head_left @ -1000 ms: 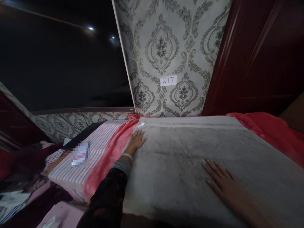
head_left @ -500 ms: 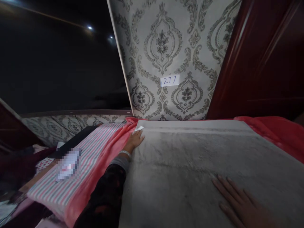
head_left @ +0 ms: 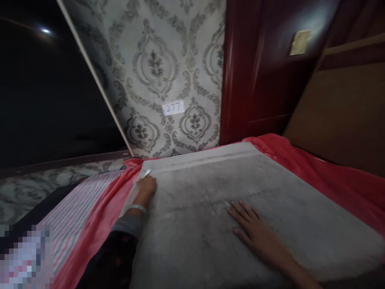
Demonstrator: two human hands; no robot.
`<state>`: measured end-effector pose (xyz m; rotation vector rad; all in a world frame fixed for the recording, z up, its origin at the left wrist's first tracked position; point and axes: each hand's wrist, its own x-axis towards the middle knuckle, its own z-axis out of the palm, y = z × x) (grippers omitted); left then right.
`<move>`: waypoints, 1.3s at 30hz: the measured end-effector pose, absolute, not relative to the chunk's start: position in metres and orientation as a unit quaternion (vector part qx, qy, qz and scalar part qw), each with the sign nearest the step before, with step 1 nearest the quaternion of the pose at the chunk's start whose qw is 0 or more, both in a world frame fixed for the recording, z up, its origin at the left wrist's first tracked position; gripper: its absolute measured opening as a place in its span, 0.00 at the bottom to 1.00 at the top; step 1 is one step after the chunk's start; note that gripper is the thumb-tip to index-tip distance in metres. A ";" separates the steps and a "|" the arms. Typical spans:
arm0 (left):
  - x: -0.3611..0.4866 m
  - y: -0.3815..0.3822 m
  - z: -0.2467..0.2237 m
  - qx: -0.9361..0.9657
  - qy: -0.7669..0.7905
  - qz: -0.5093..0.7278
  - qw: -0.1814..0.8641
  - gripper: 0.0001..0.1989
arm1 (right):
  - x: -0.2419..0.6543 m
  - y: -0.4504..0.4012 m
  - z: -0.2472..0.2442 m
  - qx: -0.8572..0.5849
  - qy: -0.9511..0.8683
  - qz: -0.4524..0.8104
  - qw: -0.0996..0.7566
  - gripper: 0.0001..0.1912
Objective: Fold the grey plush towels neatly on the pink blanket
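Note:
A grey plush cloth with a pale border along its far edge lies spread out before me. My left hand rests at its far left corner beside a small white tag; its fingers are curled, and what they grip, if anything, is hidden. My right hand lies palm down on the middle of the cloth, fingers apart, holding nothing. Under the cloth, a red-pink blanket shows on the left and along the right side.
To the left are a striped pad and a dark flat item. A large dark screen stands behind them. Patterned wallpaper bears a label reading 277. A dark red door and a brown panel stand at the right.
The view has turned to the right. My left hand's fingers, earlier laid out flat, are now curled near the tag. My right hand has moved farther in over the cloth and stays spread.

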<state>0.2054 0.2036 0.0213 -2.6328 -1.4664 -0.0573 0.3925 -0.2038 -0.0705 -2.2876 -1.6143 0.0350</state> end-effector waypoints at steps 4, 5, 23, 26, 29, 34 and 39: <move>0.222 0.139 0.015 -0.919 -0.388 -0.024 0.071 0.27 | 0.388 -0.205 -0.057 -0.809 -0.559 0.022 0.179 0.29; 0.226 0.120 0.011 -0.936 -0.345 -0.017 0.067 0.28 | 0.387 -0.206 -0.054 -0.809 -0.559 0.027 0.180 0.30; 0.243 0.049 -0.021 -0.958 -0.259 -0.077 0.095 0.29 | 0.508 -0.137 -0.025 -0.820 -0.560 -0.001 0.117 0.32; 0.244 0.052 -0.024 -0.958 -0.259 -0.079 0.099 0.29 | 0.564 -0.161 -0.027 -0.870 -0.483 -0.017 0.099 0.32; 0.245 0.056 -0.028 -0.957 -0.264 -0.076 0.090 0.31 | 0.604 -0.174 -0.028 -0.903 -0.420 -0.020 0.086 0.32; 0.245 0.064 -0.034 -0.968 -0.231 -0.077 0.057 0.30 | 0.638 -0.171 -0.029 -0.911 -0.406 -0.015 0.076 0.33; 0.244 0.070 -0.040 -0.971 -0.222 -0.075 0.057 0.30 | 0.663 -0.157 -0.029 -0.912 -0.404 -0.006 0.077 0.33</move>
